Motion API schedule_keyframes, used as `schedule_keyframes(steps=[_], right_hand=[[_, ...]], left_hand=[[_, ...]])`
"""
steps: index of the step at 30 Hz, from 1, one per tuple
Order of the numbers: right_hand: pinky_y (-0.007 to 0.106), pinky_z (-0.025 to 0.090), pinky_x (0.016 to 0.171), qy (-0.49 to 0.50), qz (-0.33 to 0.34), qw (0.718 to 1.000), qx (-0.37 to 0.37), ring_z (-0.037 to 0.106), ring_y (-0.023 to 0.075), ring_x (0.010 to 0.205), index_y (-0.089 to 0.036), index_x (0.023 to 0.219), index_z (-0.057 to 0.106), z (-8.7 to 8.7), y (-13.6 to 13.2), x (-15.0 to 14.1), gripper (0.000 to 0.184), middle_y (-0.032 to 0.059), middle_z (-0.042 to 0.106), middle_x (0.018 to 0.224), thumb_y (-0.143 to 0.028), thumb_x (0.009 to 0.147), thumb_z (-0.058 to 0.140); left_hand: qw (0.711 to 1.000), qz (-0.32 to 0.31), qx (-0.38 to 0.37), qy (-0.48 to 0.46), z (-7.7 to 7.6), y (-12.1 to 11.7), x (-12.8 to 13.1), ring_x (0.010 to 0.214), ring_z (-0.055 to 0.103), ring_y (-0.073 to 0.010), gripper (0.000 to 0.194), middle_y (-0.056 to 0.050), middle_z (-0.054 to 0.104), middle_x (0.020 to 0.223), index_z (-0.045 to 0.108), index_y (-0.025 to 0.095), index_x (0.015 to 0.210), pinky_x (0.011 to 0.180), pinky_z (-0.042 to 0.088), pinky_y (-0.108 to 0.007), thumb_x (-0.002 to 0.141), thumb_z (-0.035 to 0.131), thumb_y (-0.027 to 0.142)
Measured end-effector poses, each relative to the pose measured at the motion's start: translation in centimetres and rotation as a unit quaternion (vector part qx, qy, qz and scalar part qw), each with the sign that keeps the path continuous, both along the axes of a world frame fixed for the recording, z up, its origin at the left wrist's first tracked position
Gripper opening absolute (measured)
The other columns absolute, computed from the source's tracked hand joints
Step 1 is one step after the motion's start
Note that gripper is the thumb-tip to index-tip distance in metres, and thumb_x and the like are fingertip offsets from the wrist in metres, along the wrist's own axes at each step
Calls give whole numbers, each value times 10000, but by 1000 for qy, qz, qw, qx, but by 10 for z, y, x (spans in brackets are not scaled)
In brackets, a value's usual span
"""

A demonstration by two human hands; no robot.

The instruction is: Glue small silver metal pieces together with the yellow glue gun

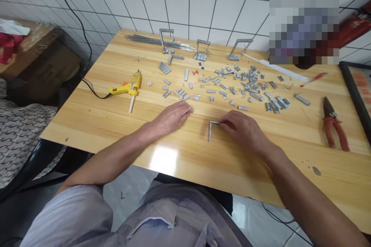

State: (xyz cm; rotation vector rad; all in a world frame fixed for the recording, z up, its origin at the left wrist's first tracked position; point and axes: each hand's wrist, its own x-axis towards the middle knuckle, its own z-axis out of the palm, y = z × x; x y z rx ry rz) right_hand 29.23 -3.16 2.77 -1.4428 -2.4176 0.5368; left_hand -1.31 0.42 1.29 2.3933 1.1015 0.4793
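My right hand [242,126] pinches one arm of an L-shaped piece made of grey staple strips [210,132], low over the front middle of the table. The other arm of the L points toward me. My left hand [174,117] rests on the wood to the left, its fingers curled together; whatever may be inside them is hidden. Just beyond it lie short staple strips [182,94]. A wide scatter of broken staple strips [251,81] covers the table beyond my right hand.
Three upright staple-strip frames [161,40] stand at the back near thin metal wires [139,39]. A yellow glue gun [133,88] with its cord lies left. Pliers [332,123] and a red pen [314,79] lie right. The tiled wall [203,7] borders the table.
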Motion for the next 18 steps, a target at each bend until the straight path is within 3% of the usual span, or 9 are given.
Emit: schedule_keyframes(steps=[6,13,18], right_hand=[[343,537,723,27,13,998,60,727,227,841,-218,986,728,-5,-3,25,143,62,740,935,-232,1018,590],[350,549,699,78,-18,995,67,711,224,781,-240,992,727,-16,-8,38,131,48,733,886,-267,1021,602],[380,580,745,94,-26,991,91,746,254,849,-246,982,739,-17,-10,45,159,71,763,935,-286,1019,590]], left_hand=[[999,-7,-7,48,0,2,5,1051,641,-226,264,-89,684,1023,655,178,1009,942,537,-358,1063,399,135],[991,2,-10,134,6,4,12,974,613,-226,275,-97,653,994,632,165,946,839,521,-330,1012,389,56],[998,11,-9,57,8,4,8,1076,662,-228,293,-96,725,1057,686,170,1011,973,539,-359,1087,403,148]])
